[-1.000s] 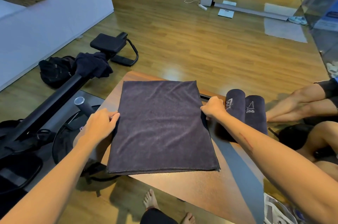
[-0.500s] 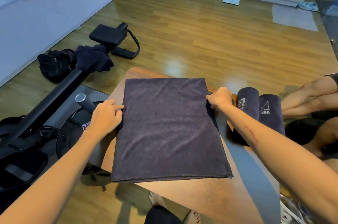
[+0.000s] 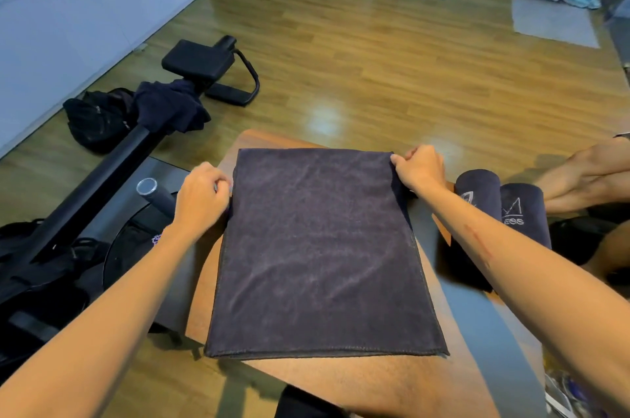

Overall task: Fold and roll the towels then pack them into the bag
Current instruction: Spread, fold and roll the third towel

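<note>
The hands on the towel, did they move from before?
Yes. Both hands slid along the towel's side edges toward its far end: the right hand now pinches the far right corner, the left hand grips the left edge near the far corner. The towel stayed flat; the two rolled towels stayed put.

Glossy wooden floor (image 3: 358, 52) is being lit with glare patches — a white wall (image 3: 85, 18) is seen at left.

My forearms are bare, no sleeves, watch or rings on my left hand (image 3: 201, 199) or right hand (image 3: 421, 168). A thin reddish scratch runs along my right forearm.
</note>
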